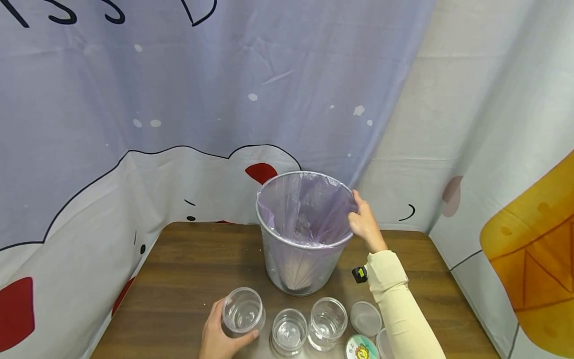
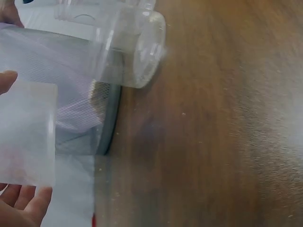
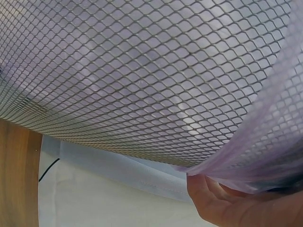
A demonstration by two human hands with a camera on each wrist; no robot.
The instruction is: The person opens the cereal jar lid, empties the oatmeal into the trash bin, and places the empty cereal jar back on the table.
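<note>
My left hand (image 1: 217,334) holds a clear plastic jar (image 1: 244,319), thumb on the near side and fingers round the far side; in the left wrist view the jar (image 2: 28,137) looks cloudy between thumb and fingers. At the back of the table stands a silver wire-mesh trash bin (image 1: 296,269), lined with a thin purple bag (image 1: 287,209). My right hand (image 1: 365,224) grips the bin's right rim, over the folded bag edge. Up close, the right wrist view shows fingers (image 3: 203,198) against the bag below the mesh (image 3: 142,85).
Right of the held jar stand two more clear jars, one short (image 1: 289,331) and one taller (image 1: 329,324). Beyond them lie a clear lid (image 1: 365,319), a lid with a green label (image 1: 360,348) and another partly under my right sleeve. A printed curtain (image 1: 202,99) hangs behind the wooden table (image 1: 179,289).
</note>
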